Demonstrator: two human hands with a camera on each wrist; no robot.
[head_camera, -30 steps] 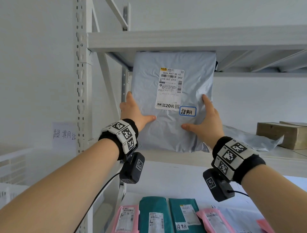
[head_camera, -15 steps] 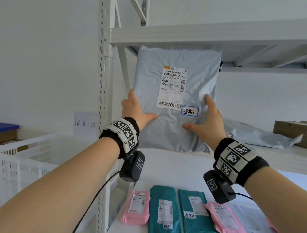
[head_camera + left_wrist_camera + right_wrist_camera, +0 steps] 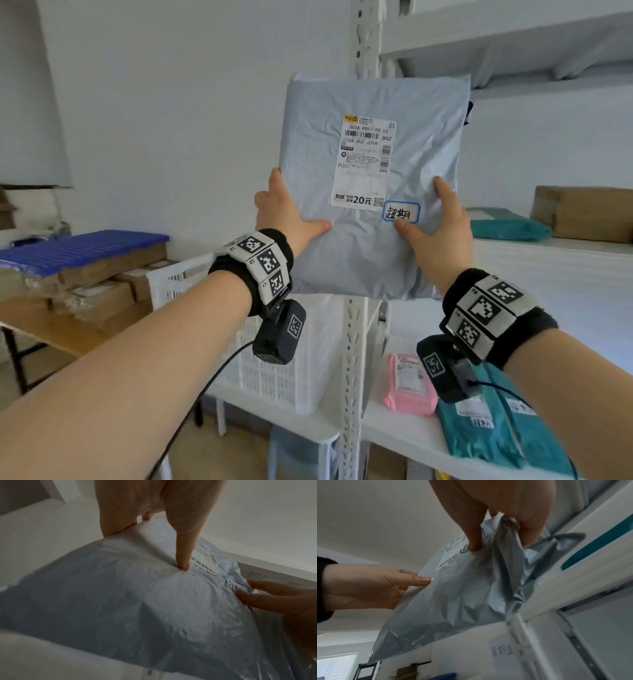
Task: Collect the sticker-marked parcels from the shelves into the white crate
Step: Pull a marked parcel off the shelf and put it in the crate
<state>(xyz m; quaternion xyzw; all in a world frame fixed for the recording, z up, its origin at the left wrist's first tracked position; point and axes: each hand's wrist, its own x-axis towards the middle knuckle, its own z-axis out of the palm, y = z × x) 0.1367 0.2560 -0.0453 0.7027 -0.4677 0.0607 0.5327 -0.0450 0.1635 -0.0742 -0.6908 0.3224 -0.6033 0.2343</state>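
I hold a large grey parcel point(image 3: 370, 240) upright in the air, in front of the shelf post. It carries a white shipping label and a blue-rimmed handwritten sticker point(image 3: 400, 213). My left hand point(image 3: 284, 219) grips its left edge, thumb on the front. My right hand point(image 3: 436, 219) grips its right edge, thumb just below the sticker. In the left wrist view the grey parcel point(image 3: 137, 608) fills the frame under my thumb. In the right wrist view my right hand point(image 3: 489, 543) pinches the bunched edge of the grey parcel point(image 3: 453, 601). The white crate point(image 3: 301, 359) stands below, left of the post.
The white shelf post point(image 3: 352, 377) rises between crate and shelves. A pink parcel point(image 3: 409, 387) and teal parcels point(image 3: 493, 431) with stickers lie on the lower shelf. A teal parcel point(image 3: 507, 224) and a cardboard box point(image 3: 585, 212) sit on the middle shelf. Boxes under a blue lid point(image 3: 82, 246) are stacked at left.
Both hands have carried the grey parcel off the shelf and to the left, past the post. The white crate and the stacked boxes have come into view.
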